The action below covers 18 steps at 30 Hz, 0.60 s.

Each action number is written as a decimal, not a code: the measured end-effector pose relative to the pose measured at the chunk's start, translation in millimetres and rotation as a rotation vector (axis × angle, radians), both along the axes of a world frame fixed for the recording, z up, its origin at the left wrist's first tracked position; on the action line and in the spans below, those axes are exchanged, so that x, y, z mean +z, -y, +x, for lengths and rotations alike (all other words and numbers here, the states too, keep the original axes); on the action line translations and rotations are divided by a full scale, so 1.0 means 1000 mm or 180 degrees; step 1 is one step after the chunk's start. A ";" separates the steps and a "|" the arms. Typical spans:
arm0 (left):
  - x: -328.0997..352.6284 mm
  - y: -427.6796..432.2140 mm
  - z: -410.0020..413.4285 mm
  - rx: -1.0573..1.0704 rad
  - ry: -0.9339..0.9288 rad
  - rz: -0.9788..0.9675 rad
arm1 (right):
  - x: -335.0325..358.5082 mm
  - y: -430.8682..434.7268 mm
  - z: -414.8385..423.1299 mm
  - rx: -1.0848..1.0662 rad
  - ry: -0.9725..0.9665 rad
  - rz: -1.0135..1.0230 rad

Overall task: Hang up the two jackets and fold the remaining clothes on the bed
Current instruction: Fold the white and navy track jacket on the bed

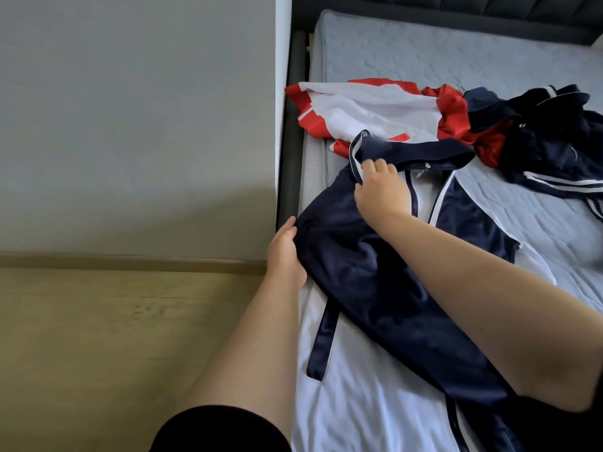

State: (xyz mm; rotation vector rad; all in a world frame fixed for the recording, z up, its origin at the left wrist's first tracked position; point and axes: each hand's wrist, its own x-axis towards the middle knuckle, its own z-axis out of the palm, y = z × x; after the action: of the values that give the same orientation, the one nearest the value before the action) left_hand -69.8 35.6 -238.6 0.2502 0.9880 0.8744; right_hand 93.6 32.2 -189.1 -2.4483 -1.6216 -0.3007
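Note:
A navy and white zip jacket (pixel 368 272) lies spread along the near left side of the bed (pixel 424 57). My right hand (pixel 380 187) pinches its navy collar near the zip. At the bed's left edge my left hand (pixel 285 252) grips the jacket's navy shoulder. A red and white jacket (pixel 365 109) lies crumpled just beyond the collar. Dark navy clothes with white stripes (pixel 551 141) are heaped at the right.
A grey wall panel (pixel 137 125) stands close to the bed's left side, with a narrow dark gap between. Wooden floor (pixel 114 337) lies at lower left. The dark padded headboard (pixel 489 14) runs along the far end. Bare blue-grey mattress cover shows beyond the clothes.

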 end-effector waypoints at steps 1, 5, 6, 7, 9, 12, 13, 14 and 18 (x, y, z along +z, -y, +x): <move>-0.001 -0.001 0.001 -0.0024 0.0018 0.0009 | 0.000 -0.006 0.001 0.0066 0.0262 -0.0078; -0.004 -0.009 0.009 -0.0172 -0.0018 0.0076 | -0.002 -0.029 0.007 0.0069 0.0738 -0.0368; -0.005 -0.011 0.010 -0.0188 -0.0119 0.0101 | -0.003 -0.032 0.008 -0.0034 0.0692 -0.0452; -0.005 -0.012 0.012 -0.0189 -0.0243 0.0141 | -0.004 -0.034 0.011 -0.0124 0.0560 -0.0463; -0.009 -0.013 0.014 -0.0151 -0.0439 0.0209 | -0.011 -0.037 0.014 -0.0309 0.0232 -0.0397; -0.014 -0.012 0.016 -0.0093 -0.0447 0.0228 | -0.010 -0.040 0.016 -0.0450 -0.0697 -0.0060; -0.016 -0.011 0.016 -0.0091 -0.0401 0.0197 | -0.007 -0.041 0.021 -0.0689 -0.1084 0.0067; -0.018 -0.010 0.016 -0.0087 -0.0389 0.0154 | -0.003 -0.040 0.026 -0.0857 -0.1497 0.0210; -0.018 -0.008 0.017 -0.0082 -0.0498 0.0145 | 0.002 -0.024 0.050 -0.1689 -0.3640 0.0899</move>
State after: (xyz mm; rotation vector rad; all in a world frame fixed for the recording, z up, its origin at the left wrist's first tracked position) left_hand -53.3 44.0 -257.0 0.3736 1.1084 0.8642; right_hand 143.5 56.7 -187.2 -2.0666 -0.4171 0.6516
